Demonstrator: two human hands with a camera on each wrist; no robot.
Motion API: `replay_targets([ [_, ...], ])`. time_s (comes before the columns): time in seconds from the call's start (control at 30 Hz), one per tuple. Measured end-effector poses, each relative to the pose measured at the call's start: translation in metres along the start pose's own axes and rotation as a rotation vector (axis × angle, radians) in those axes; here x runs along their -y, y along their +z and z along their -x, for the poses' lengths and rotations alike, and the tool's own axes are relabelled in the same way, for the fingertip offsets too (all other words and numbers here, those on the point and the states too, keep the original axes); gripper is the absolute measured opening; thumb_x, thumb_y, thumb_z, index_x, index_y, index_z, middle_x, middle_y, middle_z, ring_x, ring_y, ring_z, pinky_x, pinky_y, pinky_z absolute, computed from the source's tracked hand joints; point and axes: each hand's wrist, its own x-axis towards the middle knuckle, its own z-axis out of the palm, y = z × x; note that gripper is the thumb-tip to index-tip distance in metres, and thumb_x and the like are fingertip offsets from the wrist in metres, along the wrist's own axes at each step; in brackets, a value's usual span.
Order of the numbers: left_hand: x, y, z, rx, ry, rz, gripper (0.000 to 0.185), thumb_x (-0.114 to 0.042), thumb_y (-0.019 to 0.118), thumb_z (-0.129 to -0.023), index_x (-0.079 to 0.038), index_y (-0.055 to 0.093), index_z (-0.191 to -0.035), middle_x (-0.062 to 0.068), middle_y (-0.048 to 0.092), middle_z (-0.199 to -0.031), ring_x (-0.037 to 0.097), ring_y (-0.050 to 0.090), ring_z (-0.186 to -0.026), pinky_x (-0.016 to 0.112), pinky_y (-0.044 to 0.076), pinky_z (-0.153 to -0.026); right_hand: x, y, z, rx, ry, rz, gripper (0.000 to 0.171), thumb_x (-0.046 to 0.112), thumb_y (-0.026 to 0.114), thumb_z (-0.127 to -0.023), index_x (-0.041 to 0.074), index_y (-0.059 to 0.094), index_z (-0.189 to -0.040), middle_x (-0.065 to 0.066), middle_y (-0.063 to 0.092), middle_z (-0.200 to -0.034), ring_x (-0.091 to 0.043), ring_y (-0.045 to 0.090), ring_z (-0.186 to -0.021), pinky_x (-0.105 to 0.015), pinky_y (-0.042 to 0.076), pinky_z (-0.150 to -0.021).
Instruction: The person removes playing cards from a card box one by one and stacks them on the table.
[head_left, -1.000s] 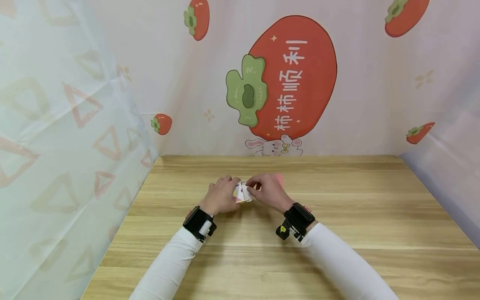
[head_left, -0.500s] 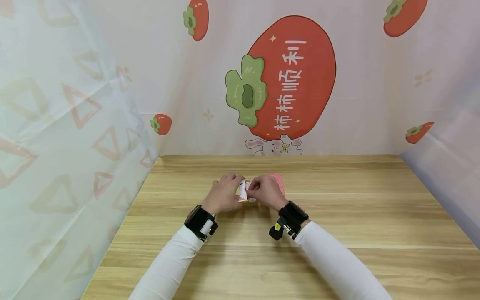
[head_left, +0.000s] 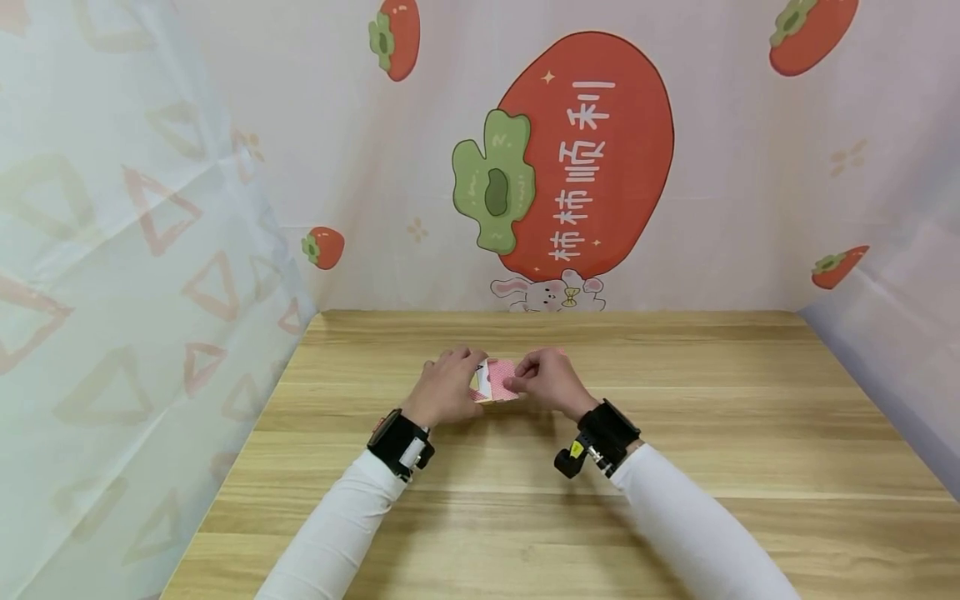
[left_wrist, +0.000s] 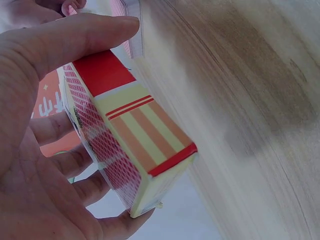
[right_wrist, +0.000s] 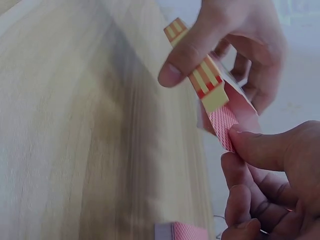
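Cardboard card box (left_wrist: 131,145), red and cream striped, sits just above the table (head_left: 675,467) at centre, held in the left hand (head_left: 444,387) with thumb on top and fingers curled beneath. At its 3 o'clock, the right hand (head_left: 545,382) pinches a red-backed card (right_wrist: 223,125) at the box's open end. Judged: box light, thin-walled, easily crushed, so hold by the long edges. Card is thin, flexible, slick; pinch its free end flat, thumb against forefinger. More cards (right_wrist: 182,232) lie on the table nearby.
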Motion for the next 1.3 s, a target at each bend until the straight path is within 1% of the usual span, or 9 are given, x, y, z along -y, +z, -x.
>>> replay_targets([
  [0.2,-0.001,0.002,0.000,-0.001,-0.006,0.000,0.077,-0.023,0.092,-0.070,-0.012,0.057,-0.138,0.010,0.060,-0.124,0.032,0.056,-0.113,0.056,0.046,-0.089,-0.008,-0.015,0.006,-0.014,0.019,0.023,0.018,0.018,0.083,-0.086,0.006,0.069,-0.083,-0.003,0.066,-0.072,-0.014,0.058,-0.064,-0.028,0.043,-0.058],
  [0.3,-0.001,0.004,0.000,0.003,-0.002,0.000,0.077,-0.022,0.092,-0.070,-0.011,0.057,-0.138,0.010,0.060,-0.123,0.032,0.056,-0.112,0.056,0.046,-0.089,-0.006,-0.017,0.010,-0.054,-0.019,0.099,0.023,0.019,0.084,-0.084,0.005,0.069,-0.093,-0.005,0.067,-0.082,-0.019,0.060,-0.073,-0.032,0.047,-0.064],
  [0.4,-0.002,0.004,0.000,0.014,0.000,0.002,0.078,-0.022,0.092,-0.071,-0.011,0.057,-0.139,0.011,0.060,-0.124,0.033,0.056,-0.114,0.057,0.045,-0.090,0.000,-0.017,0.013,-0.073,-0.161,0.265,0.036,0.019,0.088,-0.079,0.005,0.069,-0.107,-0.008,0.068,-0.102,-0.026,0.061,-0.096,-0.041,0.050,-0.083],
  [0.5,-0.003,0.004,-0.001,0.025,0.000,-0.002,0.078,-0.023,0.091,-0.071,-0.012,0.056,-0.140,0.011,0.059,-0.125,0.033,0.056,-0.115,0.058,0.045,-0.090,0.007,-0.015,0.015,-0.025,-0.368,0.465,0.046,0.019,0.090,-0.077,0.007,0.069,-0.116,-0.011,0.064,-0.122,-0.032,0.055,-0.119,-0.051,0.043,-0.102],
  [0.6,-0.003,0.003,-0.004,0.025,0.007,-0.011,0.078,-0.025,0.091,-0.072,-0.012,0.055,-0.140,0.011,0.059,-0.126,0.034,0.056,-0.115,0.058,0.045,-0.089,0.013,-0.014,0.014,0.041,-0.520,0.575,0.045,0.017,0.089,-0.077,0.009,0.070,-0.117,-0.013,0.062,-0.130,-0.033,0.052,-0.127,-0.054,0.038,-0.109],
  [0.7,-0.005,0.002,-0.007,0.020,0.019,-0.009,0.077,-0.026,0.091,-0.073,-0.012,0.055,-0.140,0.012,0.059,-0.127,0.035,0.055,-0.116,0.059,0.044,-0.089,0.016,-0.014,0.013,0.080,-0.569,0.594,0.040,0.013,0.087,-0.080,0.010,0.071,-0.117,-0.013,0.063,-0.129,-0.030,0.054,-0.126,-0.049,0.041,-0.108],
  [0.87,-0.006,-0.002,-0.007,0.016,0.019,0.000,0.075,-0.024,0.091,-0.072,-0.011,0.057,-0.138,0.011,0.059,-0.122,0.034,0.055,-0.114,0.060,0.044,-0.089,0.019,-0.014,0.009,0.124,-0.574,0.577,0.034,0.009,0.084,-0.084,0.011,0.074,-0.116,-0.012,0.064,-0.128,-0.028,0.057,-0.124,-0.043,0.045,-0.105],
  [1.1,-0.005,-0.001,-0.005,0.019,0.012,-0.009,0.075,-0.024,0.091,-0.072,-0.012,0.056,-0.138,0.012,0.058,-0.128,0.036,0.055,-0.117,0.061,0.044,-0.090,0.017,-0.012,0.005,0.147,-0.600,0.586,0.032,0.010,0.083,-0.084,0.012,0.076,-0.115,-0.013,0.063,-0.130,-0.029,0.057,-0.125,-0.043,0.047,-0.104],
  [1.3,-0.005,0.004,-0.003,0.007,0.025,-0.001,0.073,-0.024,0.091,-0.070,-0.013,0.059,-0.135,0.008,0.059,-0.115,0.031,0.056,-0.107,0.057,0.046,-0.086,0.013,-0.012,0.008,0.148,-0.638,0.594,0.025,0.010,0.081,-0.087,0.011,0.078,-0.112,-0.015,0.064,-0.126,-0.030,0.058,-0.120,-0.041,0.049,-0.101],
])
